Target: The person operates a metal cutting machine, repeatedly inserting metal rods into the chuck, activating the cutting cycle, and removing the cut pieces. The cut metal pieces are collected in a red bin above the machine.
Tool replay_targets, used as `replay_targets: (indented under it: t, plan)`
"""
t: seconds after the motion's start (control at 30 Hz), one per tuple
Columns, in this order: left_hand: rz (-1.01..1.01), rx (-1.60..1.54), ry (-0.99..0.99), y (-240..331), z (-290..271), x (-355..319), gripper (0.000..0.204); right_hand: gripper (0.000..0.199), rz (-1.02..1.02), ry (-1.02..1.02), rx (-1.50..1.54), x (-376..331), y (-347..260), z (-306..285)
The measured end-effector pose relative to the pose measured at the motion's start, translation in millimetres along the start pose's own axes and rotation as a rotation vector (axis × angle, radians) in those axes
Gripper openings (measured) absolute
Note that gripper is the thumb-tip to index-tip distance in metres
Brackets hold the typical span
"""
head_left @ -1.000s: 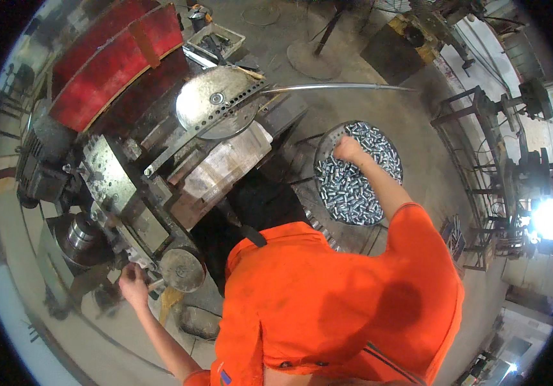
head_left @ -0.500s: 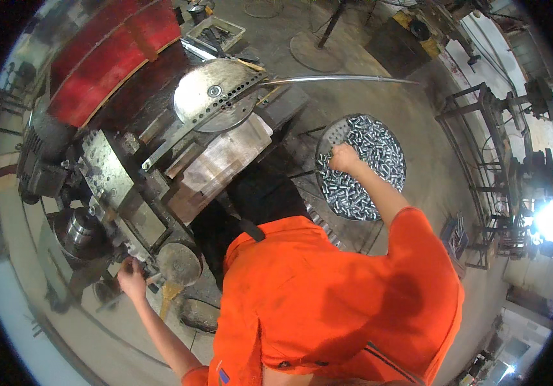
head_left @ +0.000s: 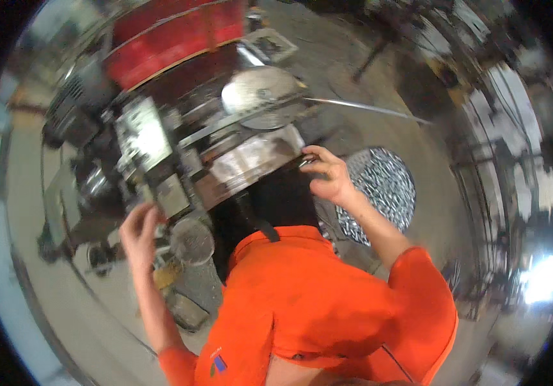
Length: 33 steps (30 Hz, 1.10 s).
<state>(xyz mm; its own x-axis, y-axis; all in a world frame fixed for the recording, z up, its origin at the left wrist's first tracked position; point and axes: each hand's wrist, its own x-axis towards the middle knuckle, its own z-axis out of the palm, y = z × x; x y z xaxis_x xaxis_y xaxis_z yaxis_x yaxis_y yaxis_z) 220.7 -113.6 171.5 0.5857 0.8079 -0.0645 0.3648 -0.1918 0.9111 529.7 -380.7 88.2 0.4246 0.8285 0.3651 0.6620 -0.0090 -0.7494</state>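
My right hand (head_left: 329,176) is over the near right corner of a bright metal plate (head_left: 257,157) on the machine. Its fingers are bent around what looks like a small shiny metal part (head_left: 306,161), mostly covered by them. To the right, a round tray (head_left: 382,193) is heaped with small shiny metal cylinders. My left hand (head_left: 140,235) is raised near the machine's left end, beside a round grey disc-shaped part (head_left: 192,240). Motion smears its curled fingers, and I cannot see whether anything is between them.
A large round metal disc (head_left: 257,90) with a row of holes sits on the machine, and a long rod (head_left: 373,110) sticks out to its right. Behind stands a red panel (head_left: 173,48). A pale tray of tools (head_left: 270,46) is at the back. Metal racks (head_left: 495,186) line the right.
My right hand has left the tray of metal cylinders and moved left to the machine plate. My left hand has risen away from the machine's lower left. The whole view has shifted.
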Motion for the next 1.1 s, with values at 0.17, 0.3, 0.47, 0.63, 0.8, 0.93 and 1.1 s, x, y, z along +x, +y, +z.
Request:
replay_targets:
  t: [0.17,0.3,0.47,0.63,0.8,0.93,1.1]
  plan:
    - [0.076,-0.217,-0.324,41,64,3,0.03,0.042,-0.493,-0.111,0.241,68,-98,51]
    - [-0.024,-0.708,-0.451,34,75,-6,0.039,0.04,-0.581,-0.145,0.237,87,-135,66]
    - [-0.054,-0.994,-0.475,12,63,-14,0.039,0.044,-0.536,-0.198,0.331,93,-144,85]
    - [-0.046,-1.233,-0.484,12,62,-15,0.041,0.041,-0.564,-0.204,0.264,99,-148,102]
    - [0.116,-0.708,-0.231,8,50,-9,0.042,0.031,-0.67,-0.271,0.042,118,-154,99]
    - [0.228,-0.219,-0.031,12,38,-13,0.036,0.029,-0.784,-0.404,-0.097,137,-170,105]
    - [0.162,-0.46,0.075,3,25,-7,0.042,0.028,-0.808,-0.555,-0.002,165,-187,121]
